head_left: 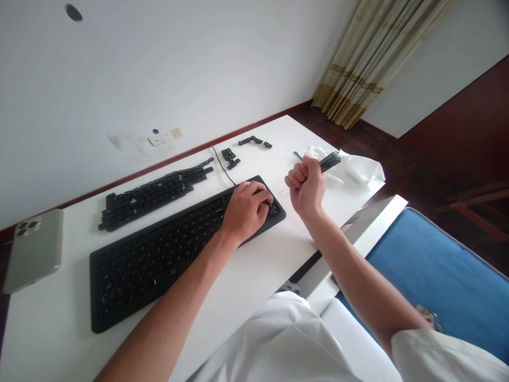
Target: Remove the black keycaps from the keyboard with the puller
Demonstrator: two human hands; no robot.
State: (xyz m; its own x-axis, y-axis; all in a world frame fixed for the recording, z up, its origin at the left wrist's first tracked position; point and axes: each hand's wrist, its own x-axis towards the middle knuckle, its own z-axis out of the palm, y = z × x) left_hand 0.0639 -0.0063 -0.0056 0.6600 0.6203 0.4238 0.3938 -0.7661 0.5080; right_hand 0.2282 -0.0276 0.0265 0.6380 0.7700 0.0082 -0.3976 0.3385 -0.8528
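A black keyboard [159,265] lies across the white table, most of its key sockets bare of caps. My left hand [245,209] rests over its right end, fingers bent and thumb and fingertips close together at the last keys; whether a keycap is between them is hidden. Off the keyboard's right end, my right hand [306,183] is raised above the table in a fist. It grips a dark tool [330,161] with a metallic tip, pointing right; its exact kind is unclear. Behind the keyboard lie removed black keycaps [155,193] in rows, with smaller groups of keycaps [229,157] farther right.
A phone [35,249] lies at the table's left end. A crumpled white plastic bag [358,168] sits at the right edge, a small blue item [297,155] beside it. The keyboard cable [222,165] runs toward the wall. A blue padded surface [437,270] stands right, below the table.
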